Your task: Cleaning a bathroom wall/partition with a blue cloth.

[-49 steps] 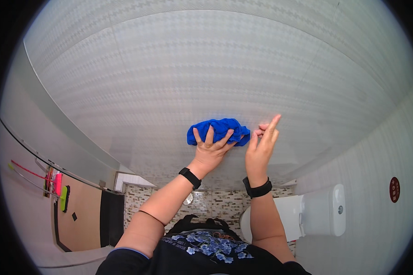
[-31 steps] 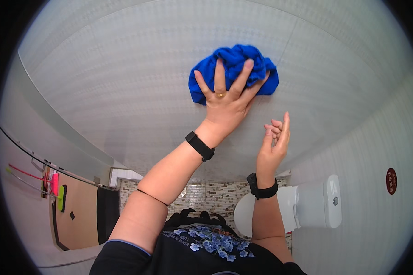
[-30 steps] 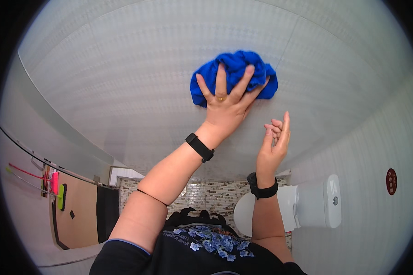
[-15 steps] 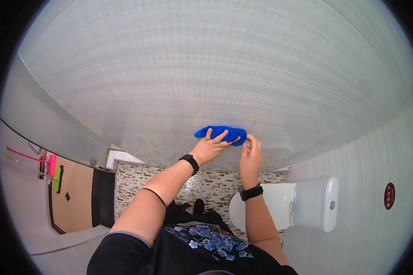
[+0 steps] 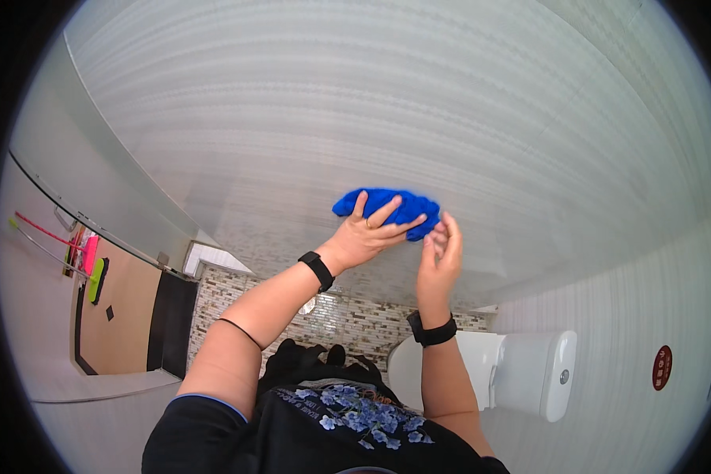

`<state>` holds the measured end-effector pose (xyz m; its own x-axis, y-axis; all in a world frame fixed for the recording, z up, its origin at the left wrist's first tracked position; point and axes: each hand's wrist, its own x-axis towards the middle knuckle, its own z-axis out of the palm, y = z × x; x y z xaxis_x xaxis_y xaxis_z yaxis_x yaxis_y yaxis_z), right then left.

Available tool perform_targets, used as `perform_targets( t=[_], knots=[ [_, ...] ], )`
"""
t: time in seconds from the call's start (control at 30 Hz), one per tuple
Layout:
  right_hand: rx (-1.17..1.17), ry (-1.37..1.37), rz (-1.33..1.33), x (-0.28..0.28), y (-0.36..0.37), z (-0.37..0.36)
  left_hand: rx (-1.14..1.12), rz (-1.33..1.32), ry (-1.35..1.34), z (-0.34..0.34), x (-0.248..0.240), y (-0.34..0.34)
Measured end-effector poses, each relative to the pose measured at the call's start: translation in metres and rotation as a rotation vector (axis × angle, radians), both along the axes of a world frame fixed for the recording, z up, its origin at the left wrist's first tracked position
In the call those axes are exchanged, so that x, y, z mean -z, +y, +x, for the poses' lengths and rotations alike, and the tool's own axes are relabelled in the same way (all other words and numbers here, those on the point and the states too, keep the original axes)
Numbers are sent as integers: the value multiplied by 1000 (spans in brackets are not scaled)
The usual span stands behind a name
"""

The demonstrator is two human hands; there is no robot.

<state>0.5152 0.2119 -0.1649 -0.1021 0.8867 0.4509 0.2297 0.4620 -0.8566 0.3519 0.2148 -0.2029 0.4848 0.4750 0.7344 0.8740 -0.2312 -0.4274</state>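
Observation:
A crumpled blue cloth (image 5: 383, 197) lies against the pale, streaked wall panel (image 5: 355, 118) in front of me. My left hand (image 5: 365, 233) holds it there from the near side, fingers spread over it and a ring on one finger. At the cloth's right end is my right hand (image 5: 441, 257), its curved fingers and thumb closed at the cloth's edge; the exact grip is partly hidden. Black bands circle both wrists.
A white toilet (image 5: 466, 363) stands at my right, below a wall with a dark red oval sign (image 5: 662, 367). Mosaic tiles (image 5: 355, 312) cover the floor. To the left are a glass panel (image 5: 95, 166), a pink broom (image 5: 90, 254) and a green-headed one (image 5: 97, 276).
Both hands and the blue cloth have shifted upward in the picture, and more of the cloth shows. The view has tilted slightly, with the toilet lower.

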Motion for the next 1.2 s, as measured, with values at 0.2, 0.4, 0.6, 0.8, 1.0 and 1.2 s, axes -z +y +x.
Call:
perform_targets(
  t=[0.2, 0.4, 0.6, 0.8, 1.0, 1.2],
  knots=[
    [-93, 31, 377, -75, -3, -22, -19, 205, -339, -2, -61, 8],
    [-156, -90, 373, -57, 0, -35, -95, 264, -376, -10, -10, 13],
    [-234, -188, 215, 1, 0, -46, -153, 125, -313, -34, 83, -4],
    [-321, -295, 106, 24, 0, -47, -232, -118, -220, -47, 116, -28],
    [-321, -196, 168, -3, -6, -48, -239, -38, -504, -25, 78, -27],
    [-271, 58, 336, -69, -14, -62, -212, 227, -820, -22, -41, -13]
  ],
)
